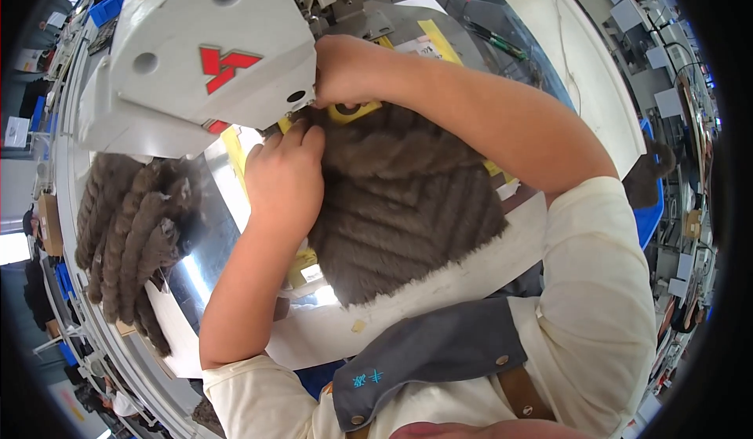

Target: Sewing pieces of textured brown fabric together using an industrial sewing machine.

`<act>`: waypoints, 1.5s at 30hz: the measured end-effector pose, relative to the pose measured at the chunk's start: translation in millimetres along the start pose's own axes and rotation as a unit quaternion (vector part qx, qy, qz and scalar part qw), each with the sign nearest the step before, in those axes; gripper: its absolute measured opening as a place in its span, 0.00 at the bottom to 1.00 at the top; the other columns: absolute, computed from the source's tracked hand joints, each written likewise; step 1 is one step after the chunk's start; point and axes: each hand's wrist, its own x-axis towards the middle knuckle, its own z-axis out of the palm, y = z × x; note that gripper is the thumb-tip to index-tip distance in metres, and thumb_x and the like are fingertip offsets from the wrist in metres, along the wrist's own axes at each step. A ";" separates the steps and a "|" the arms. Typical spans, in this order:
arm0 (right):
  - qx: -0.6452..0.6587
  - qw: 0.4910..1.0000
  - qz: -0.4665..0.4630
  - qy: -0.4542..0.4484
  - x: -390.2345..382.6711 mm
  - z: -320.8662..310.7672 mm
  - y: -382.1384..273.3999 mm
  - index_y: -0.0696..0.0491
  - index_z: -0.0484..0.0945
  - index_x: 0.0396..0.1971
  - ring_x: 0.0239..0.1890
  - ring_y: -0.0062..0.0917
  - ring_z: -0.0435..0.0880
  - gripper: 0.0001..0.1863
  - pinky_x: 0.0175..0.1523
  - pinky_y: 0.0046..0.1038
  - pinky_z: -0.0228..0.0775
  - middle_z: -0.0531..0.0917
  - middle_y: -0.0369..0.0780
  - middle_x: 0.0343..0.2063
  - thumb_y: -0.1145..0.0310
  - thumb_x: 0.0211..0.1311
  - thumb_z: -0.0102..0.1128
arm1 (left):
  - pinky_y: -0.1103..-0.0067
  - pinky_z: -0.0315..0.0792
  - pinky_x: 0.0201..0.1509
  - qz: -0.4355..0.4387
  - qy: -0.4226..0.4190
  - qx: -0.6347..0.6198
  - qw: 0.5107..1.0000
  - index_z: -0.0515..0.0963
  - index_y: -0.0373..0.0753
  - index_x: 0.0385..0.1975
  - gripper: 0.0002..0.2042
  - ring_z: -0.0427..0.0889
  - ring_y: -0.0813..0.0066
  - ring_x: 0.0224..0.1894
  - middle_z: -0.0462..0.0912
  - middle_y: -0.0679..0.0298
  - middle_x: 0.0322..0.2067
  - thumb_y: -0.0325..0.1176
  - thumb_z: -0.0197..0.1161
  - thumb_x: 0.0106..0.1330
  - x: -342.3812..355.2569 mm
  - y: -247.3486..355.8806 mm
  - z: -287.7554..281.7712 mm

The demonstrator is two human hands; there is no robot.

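A brown fur piece [416, 211] with ridged, chevron-like rows lies under my hands, beside the white head of a sewing machine [212, 54]. My left hand [286, 168] is closed at its upper left edge, fingers bent and pinching the fur close to the machine head. My right hand [349, 70] reaches across from the right and is curled beside the machine head, just above the fur's far edge. The machine head hides its fingertips, so what they hold does not show. The stitching spot is hidden too.
Bundled brown fur strips [129, 235] hang at the table's left side. Yellow tape [439, 40] marks the work surface, and a dark green slim tool [502, 44] lies at the far right. A blue bin [649, 219] stands beyond the table's right edge.
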 end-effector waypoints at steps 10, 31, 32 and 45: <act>0.063 0.996 0.068 0.010 -1.8 -0.6 -4.4 0.59 0.84 0.21 0.16 0.31 0.82 0.11 0.24 0.35 0.75 0.84 0.41 0.16 0.67 0.58 0.69 | 0.70 0.76 0.40 0.024 0.033 0.004 0.999 0.79 0.40 0.33 0.06 0.85 0.64 0.37 0.88 0.57 0.48 0.27 0.61 0.56 2.2 -4.4 2.1; -0.167 0.933 -0.312 0.066 -55.6 17.5 23.9 0.53 0.83 0.56 0.52 0.37 0.86 0.26 0.55 0.36 0.80 0.86 0.37 0.54 0.71 0.53 0.65 | 0.67 0.80 0.44 -0.022 -0.046 -0.069 0.996 0.79 0.35 0.45 0.14 0.87 0.58 0.39 0.87 0.56 0.50 0.24 0.59 0.59 -1.7 -9.6 -3.8; -0.175 0.941 -0.284 0.053 -55.0 18.0 24.1 0.53 0.83 0.54 0.51 0.36 0.87 0.25 0.53 0.36 0.81 0.86 0.37 0.53 0.71 0.53 0.65 | 0.67 0.80 0.44 -0.024 -0.045 -0.068 0.996 0.79 0.35 0.45 0.14 0.87 0.58 0.39 0.87 0.56 0.50 0.24 0.59 0.59 -1.6 -8.5 -4.0; -0.274 0.903 -0.306 0.124 -57.0 25.9 19.0 0.52 0.84 0.35 0.37 0.31 0.88 0.08 0.36 0.34 0.80 0.87 0.35 0.38 0.70 0.61 0.57 | 0.70 0.78 0.37 -0.010 -0.005 -0.040 0.999 0.78 0.37 0.41 0.11 0.84 0.65 0.33 0.86 0.59 0.38 0.26 0.60 0.58 -0.1 -6.5 -1.4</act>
